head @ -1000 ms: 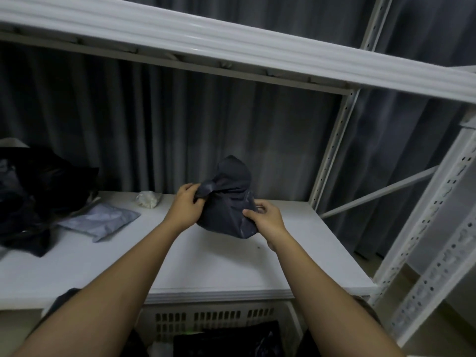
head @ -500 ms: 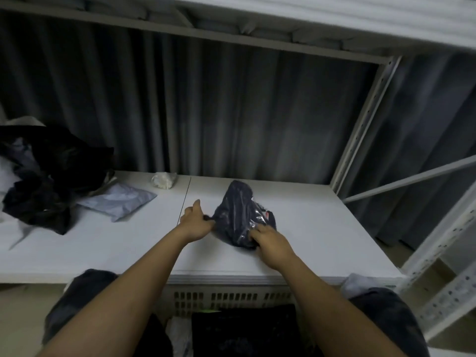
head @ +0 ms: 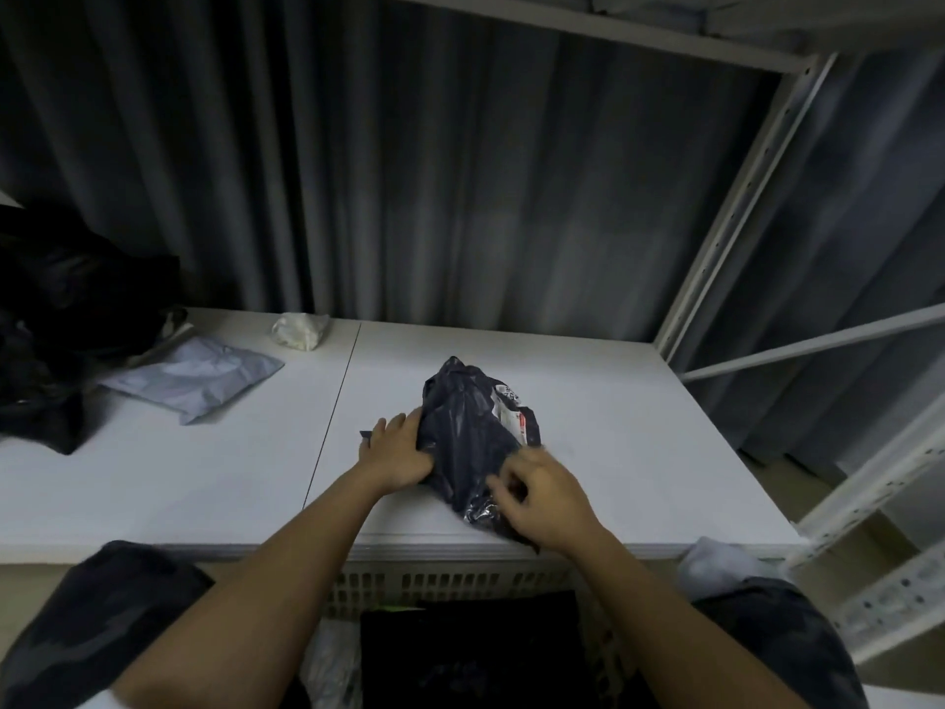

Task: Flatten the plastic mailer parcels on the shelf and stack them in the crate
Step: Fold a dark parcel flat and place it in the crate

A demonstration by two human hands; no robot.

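A dark plastic mailer parcel (head: 473,437) with a white label lies crumpled on the white shelf (head: 639,432), near its front edge. My left hand (head: 396,452) rests flat against the parcel's left side, fingers straight. My right hand (head: 542,496) pinches the near end of the parcel with curled fingers. Below the shelf's front edge stands a white slotted crate (head: 450,585) with dark parcels inside.
A light grey mailer (head: 197,376) lies on the shelf at the left, beside a heap of black bags (head: 56,319). A small white wad (head: 299,330) sits by the curtain. Shelf uprights (head: 736,212) rise at the right. My knees flank the crate.
The parcel went from being held up in both hands down onto the shelf. My left hand now lies flat beside it, and my right hand has shifted to its near end.
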